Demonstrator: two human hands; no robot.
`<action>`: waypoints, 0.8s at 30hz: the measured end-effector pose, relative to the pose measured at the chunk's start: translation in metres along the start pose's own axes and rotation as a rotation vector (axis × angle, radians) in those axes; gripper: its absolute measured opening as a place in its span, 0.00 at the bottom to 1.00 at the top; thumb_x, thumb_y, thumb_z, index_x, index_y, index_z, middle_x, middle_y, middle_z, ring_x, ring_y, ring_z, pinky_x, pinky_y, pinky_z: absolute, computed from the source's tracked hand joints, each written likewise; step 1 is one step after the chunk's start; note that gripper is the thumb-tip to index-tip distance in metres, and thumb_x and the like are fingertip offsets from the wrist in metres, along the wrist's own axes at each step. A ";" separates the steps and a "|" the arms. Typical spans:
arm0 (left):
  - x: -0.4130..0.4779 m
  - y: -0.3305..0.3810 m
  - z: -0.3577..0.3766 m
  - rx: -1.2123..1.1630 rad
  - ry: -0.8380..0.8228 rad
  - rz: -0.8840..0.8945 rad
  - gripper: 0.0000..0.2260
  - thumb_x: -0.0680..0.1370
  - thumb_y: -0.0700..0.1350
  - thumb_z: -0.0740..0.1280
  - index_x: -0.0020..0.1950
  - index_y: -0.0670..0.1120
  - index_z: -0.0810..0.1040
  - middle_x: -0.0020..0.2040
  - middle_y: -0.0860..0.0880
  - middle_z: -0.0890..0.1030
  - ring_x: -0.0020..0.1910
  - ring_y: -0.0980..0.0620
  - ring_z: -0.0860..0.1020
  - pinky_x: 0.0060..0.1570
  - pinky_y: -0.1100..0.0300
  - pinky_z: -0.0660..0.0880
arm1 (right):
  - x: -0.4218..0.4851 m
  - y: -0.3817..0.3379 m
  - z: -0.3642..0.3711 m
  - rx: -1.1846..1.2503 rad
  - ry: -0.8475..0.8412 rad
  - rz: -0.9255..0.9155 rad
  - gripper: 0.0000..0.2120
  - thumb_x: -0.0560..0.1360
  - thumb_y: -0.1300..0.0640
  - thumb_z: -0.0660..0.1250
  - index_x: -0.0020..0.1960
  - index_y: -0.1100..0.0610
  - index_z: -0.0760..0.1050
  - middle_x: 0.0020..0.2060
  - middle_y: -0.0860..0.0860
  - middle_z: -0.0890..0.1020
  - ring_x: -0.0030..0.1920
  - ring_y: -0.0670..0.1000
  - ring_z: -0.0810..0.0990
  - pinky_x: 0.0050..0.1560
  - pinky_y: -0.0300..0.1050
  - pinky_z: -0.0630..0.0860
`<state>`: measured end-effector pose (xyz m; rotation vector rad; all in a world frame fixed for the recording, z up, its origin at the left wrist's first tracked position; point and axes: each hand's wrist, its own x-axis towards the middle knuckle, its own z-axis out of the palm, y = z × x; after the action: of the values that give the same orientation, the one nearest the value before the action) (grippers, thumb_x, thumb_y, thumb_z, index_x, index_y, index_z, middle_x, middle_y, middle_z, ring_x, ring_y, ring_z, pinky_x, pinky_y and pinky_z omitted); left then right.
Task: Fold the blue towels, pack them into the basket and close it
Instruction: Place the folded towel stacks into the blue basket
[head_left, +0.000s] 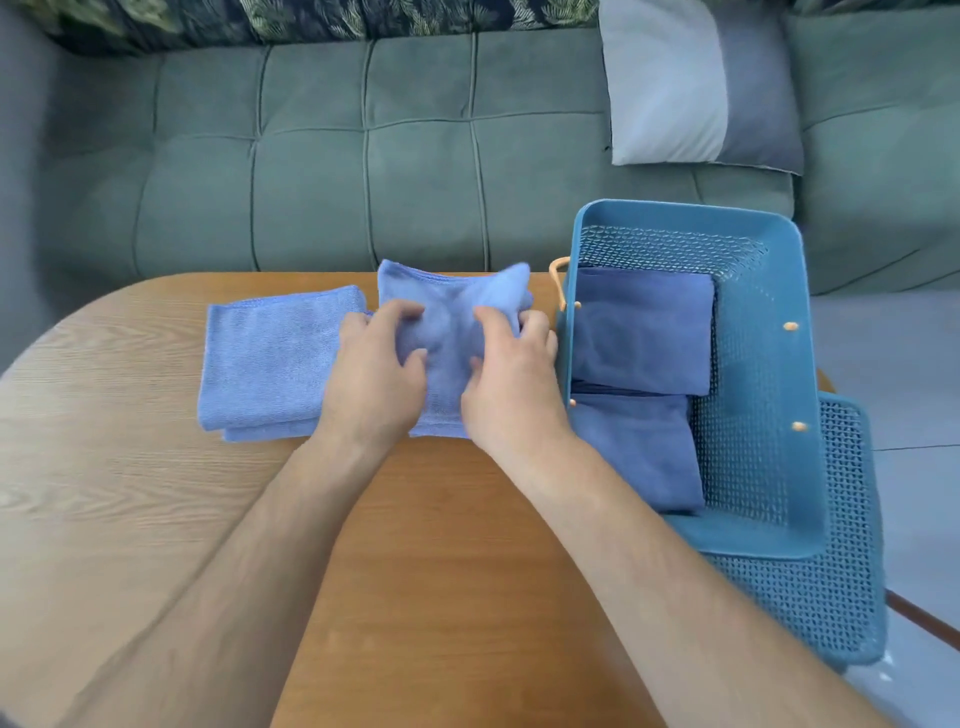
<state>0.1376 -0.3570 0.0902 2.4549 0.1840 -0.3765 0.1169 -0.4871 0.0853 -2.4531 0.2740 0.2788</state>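
Blue cloth sits mid-frame in the head view: a bunched towel (451, 317) on the wooden table (156, 519), gripped by both hands. The left hand (375, 366) pinches its left side with curled fingers and thumb, and the right hand (511, 382) clutches its right side likewise. A folded towel (270, 364) lies just left, touching it. At the table's right edge stands the open teal basket (685, 214), holding a far packed towel (641, 327) and a near packed towel (639, 449). Its perforated lid (831, 582) lies partly beneath it.
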 end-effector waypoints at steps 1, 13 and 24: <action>-0.005 0.003 -0.005 -0.033 0.029 0.037 0.18 0.80 0.44 0.66 0.69 0.56 0.71 0.59 0.49 0.70 0.47 0.66 0.73 0.44 0.71 0.69 | -0.006 0.001 -0.009 0.047 0.063 -0.056 0.27 0.76 0.66 0.65 0.73 0.55 0.69 0.65 0.59 0.66 0.63 0.61 0.66 0.63 0.51 0.68; -0.046 0.067 -0.001 -0.062 0.142 0.213 0.16 0.79 0.39 0.68 0.66 0.50 0.77 0.60 0.57 0.76 0.60 0.66 0.71 0.60 0.75 0.63 | -0.038 0.052 -0.075 0.281 0.201 -0.091 0.23 0.78 0.65 0.66 0.71 0.54 0.73 0.63 0.54 0.69 0.63 0.56 0.69 0.65 0.39 0.63; -0.084 0.131 0.114 0.132 -0.261 0.288 0.19 0.78 0.35 0.67 0.69 0.42 0.74 0.63 0.44 0.70 0.63 0.44 0.72 0.64 0.57 0.67 | -0.066 0.160 -0.108 -0.057 -0.127 0.231 0.31 0.74 0.66 0.63 0.76 0.56 0.64 0.69 0.57 0.61 0.67 0.60 0.62 0.71 0.49 0.62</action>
<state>0.0619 -0.5338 0.1056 2.4832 -0.3097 -0.5895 0.0262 -0.6696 0.0927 -2.4477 0.5013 0.5472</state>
